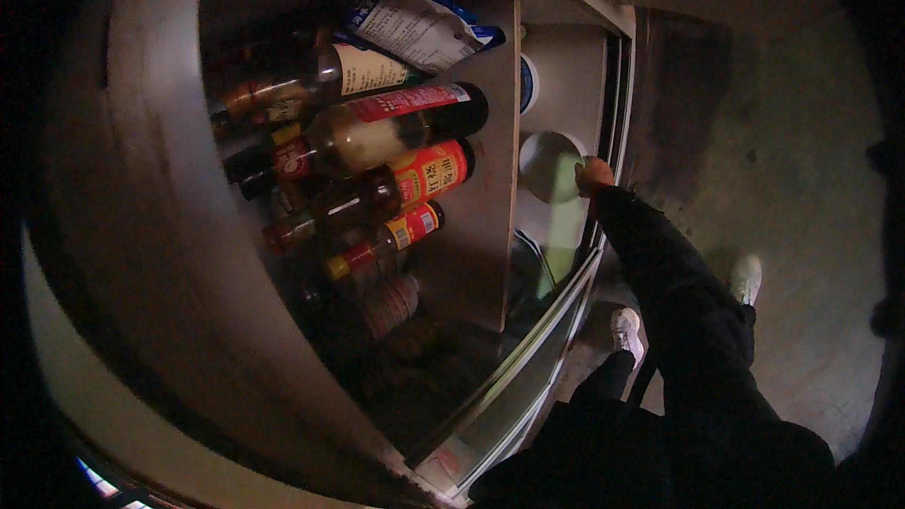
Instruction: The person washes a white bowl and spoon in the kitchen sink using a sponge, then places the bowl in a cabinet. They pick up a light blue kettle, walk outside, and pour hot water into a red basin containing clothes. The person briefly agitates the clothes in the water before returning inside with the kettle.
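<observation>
Mostly closed, right grip (593, 175), curled at edge of white dish (551, 168)

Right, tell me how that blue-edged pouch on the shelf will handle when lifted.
The pouch will probably flex, since its outline looks uneven and wrinkled. Its shiny surface suggests it may slip slightly. Its contents are hidden, so I can't judge its weight.
</observation>
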The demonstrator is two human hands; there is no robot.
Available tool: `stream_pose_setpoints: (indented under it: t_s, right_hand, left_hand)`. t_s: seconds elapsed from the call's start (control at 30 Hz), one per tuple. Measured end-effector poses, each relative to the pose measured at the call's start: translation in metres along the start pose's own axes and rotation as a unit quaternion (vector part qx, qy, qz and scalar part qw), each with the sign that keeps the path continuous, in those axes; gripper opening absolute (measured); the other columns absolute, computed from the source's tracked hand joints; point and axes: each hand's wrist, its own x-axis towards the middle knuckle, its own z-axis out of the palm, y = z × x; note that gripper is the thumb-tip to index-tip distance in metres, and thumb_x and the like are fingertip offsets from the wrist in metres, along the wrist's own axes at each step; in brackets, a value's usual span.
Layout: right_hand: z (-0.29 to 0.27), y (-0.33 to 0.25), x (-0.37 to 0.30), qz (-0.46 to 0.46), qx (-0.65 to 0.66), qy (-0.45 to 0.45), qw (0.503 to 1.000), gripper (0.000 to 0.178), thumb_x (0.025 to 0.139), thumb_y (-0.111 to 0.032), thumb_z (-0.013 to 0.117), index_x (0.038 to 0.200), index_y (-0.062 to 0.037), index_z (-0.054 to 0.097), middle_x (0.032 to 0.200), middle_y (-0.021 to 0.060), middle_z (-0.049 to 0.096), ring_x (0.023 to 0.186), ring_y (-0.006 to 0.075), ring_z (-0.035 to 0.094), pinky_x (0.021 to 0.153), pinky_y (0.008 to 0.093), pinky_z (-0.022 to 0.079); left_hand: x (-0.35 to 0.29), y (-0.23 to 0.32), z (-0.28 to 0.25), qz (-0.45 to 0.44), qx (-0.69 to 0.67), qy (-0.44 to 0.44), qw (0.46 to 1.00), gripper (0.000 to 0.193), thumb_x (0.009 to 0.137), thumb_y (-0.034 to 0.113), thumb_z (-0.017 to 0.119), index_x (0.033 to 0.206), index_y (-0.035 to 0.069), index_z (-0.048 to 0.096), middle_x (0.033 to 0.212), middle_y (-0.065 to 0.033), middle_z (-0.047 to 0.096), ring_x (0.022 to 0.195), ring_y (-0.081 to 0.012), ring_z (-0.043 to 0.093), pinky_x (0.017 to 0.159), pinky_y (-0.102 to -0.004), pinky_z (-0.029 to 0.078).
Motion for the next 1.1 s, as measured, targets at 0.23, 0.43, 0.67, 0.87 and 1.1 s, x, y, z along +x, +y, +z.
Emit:
stream_pose_setpoints:
  t_s: [0.23,0.43,0.67,0.87,1.1]
  right_hand:
    - [0.017,0.004,0.003,0.040,0.131,-0.099,0.986,0.032,0.074,-0.030,0.057,0.085,0.0003,0.058,0.081,0.0193,0.059,0.075,0.0333,0.056,0.066,0.0392,0.045]
    - [0.025,-0.033,-0.030,0.144,0.128,-0.220,0.956,0.023,0.074,-0.020,0.058,0.086,-0.0007,0.057,0.073,0.0122,0.059,0.068,0.0217,0.056,0.060,0.0335,0.046]
    - [0.047,-0.038,-0.049,-0.105,-0.016,-0.241,0.965,0.036,0.078,-0.031,0.051,0.101,-0.0028,0.053,0.090,0.0177,0.059,0.081,0.0323,0.057,0.071,0.0388,0.045]
    - [0.067,-0.023,-0.064,-0.162,-0.096,-0.234,0.954,0.042,0.083,-0.038,0.036,0.099,-0.0054,0.057,0.098,0.0161,0.057,0.097,0.0312,0.052,0.087,0.0399,0.037]
    - [-0.064,-0.025,-0.065,-0.401,-0.310,-0.259,0.822,0.019,0.077,-0.017,0.044,0.084,-0.0053,0.057,0.082,0.0125,0.060,0.073,0.0301,0.058,0.060,0.0423,0.046]
  left_hand:
    - [0.004,-0.001,0.002,-0.003,0.000,-0.005,1.000,0.080,0.075,0.059,0.037,0.130,0.004,0.016,0.129,-0.0180,0.026,0.118,-0.0307,0.028,0.095,-0.0434,0.026]
    - [0.007,-0.004,0.003,-0.003,0.003,-0.009,1.000,0.081,0.075,0.059,0.037,0.130,0.005,0.015,0.128,-0.0178,0.027,0.117,-0.0303,0.029,0.094,-0.0429,0.028]
    - [0.008,-0.005,0.006,0.005,0.013,-0.010,1.000,0.082,0.075,0.059,0.037,0.131,0.005,0.014,0.128,-0.0177,0.027,0.116,-0.0299,0.030,0.094,-0.0423,0.030]
    - [0.002,-0.011,0.002,0.032,0.004,-0.015,0.999,0.082,0.074,0.060,0.038,0.131,0.005,0.014,0.127,-0.0175,0.028,0.116,-0.0296,0.031,0.093,-0.0417,0.031]
    - [0.008,-0.010,-0.003,0.147,0.063,0.037,0.987,0.077,0.075,0.055,0.036,0.130,0.005,0.017,0.130,-0.0187,0.025,0.119,-0.0314,0.027,0.096,-0.0441,0.025]
